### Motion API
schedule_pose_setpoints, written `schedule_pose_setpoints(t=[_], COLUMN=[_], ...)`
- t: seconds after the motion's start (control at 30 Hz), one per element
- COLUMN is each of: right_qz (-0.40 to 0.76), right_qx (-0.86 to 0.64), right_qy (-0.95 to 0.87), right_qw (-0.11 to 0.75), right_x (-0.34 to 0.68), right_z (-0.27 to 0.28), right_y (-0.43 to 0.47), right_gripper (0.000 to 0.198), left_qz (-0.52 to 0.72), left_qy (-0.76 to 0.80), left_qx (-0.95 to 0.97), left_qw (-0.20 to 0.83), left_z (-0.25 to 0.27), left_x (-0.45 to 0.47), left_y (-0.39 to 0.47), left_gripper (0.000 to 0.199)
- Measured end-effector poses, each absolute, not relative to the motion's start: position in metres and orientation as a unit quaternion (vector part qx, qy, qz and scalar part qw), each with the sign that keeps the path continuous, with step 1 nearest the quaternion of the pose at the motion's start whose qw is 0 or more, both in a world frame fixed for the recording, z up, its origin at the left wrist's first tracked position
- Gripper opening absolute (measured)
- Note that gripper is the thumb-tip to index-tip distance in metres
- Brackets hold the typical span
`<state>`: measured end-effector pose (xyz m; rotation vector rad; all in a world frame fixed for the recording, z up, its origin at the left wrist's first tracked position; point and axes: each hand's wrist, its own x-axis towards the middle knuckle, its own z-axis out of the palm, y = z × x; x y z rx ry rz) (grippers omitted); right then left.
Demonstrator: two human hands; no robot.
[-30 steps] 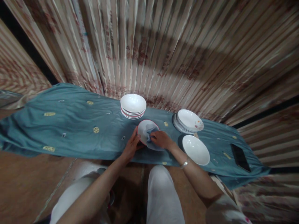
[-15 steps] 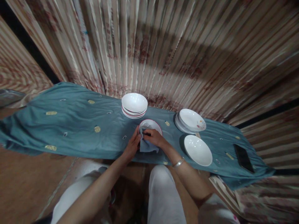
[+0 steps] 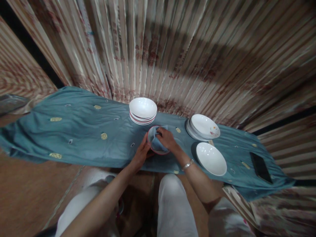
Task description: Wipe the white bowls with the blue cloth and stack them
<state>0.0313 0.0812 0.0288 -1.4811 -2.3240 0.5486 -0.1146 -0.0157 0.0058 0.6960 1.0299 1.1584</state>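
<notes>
A bowl with a red rim (image 3: pixel 161 153) is in front of me, near the table's front edge. My left hand (image 3: pixel 143 149) grips its left side, the fingers partly hidden by the bowl. Inside it lies a light blue cloth (image 3: pixel 158 144), covering most of the bowl's interior. My right hand (image 3: pixel 166 137), with a silver bangle at the wrist, pinches the cloth inside the bowl. Just behind stands a stack of white bowls (image 3: pixel 143 108), some with red rims.
A stack of white plates (image 3: pixel 204 126), the top one flower-printed, stands to the right. In front of it sits a white bowl (image 3: pixel 211 159). A black phone (image 3: pixel 261 167) lies at the far right on the green tablecloth (image 3: pixel 81 131). Patterned curtains (image 3: pixel 158 56) hang behind the table.
The cloth, which hung over the bowl's near side, now lies inside the bowl with a corner past the far rim. My right hand has moved slightly up and right with it.
</notes>
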Motion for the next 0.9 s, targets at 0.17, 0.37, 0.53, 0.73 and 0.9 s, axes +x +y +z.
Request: schedule_pose_setpoints(t=[0.17,0.37,0.53,0.73,0.9], right_qz=[0.082,0.028,0.073,0.204,0.315], right_qx=[-0.526,-0.503,-0.486,-0.424,-0.389], right_qy=[-0.844,-0.862,-0.865,-0.881,-0.865], right_qw=[0.062,-0.059,-0.104,-0.056,0.044], right_x=[0.041,0.052,0.061,0.066,0.057], right_z=[0.040,0.052,0.062,0.058,0.045], right_y=[0.074,0.060,0.051,0.047,0.046], right_gripper=[0.028,0.029,0.028,0.023,0.017], left_qz=[0.518,0.527,0.531,0.532,0.526], left_qy=[0.452,0.450,0.446,0.448,0.457], left_qx=[0.309,0.301,0.299,0.290,0.283], left_qw=[0.658,0.655,0.656,0.658,0.659], left_z=[0.004,0.006,0.008,0.008,0.006], left_x=[-0.115,-0.115,-0.114,-0.113,-0.114], left_y=[-0.016,-0.017,-0.017,-0.016,-0.015], left_gripper=[0.089,0.087,0.087,0.084,0.085])
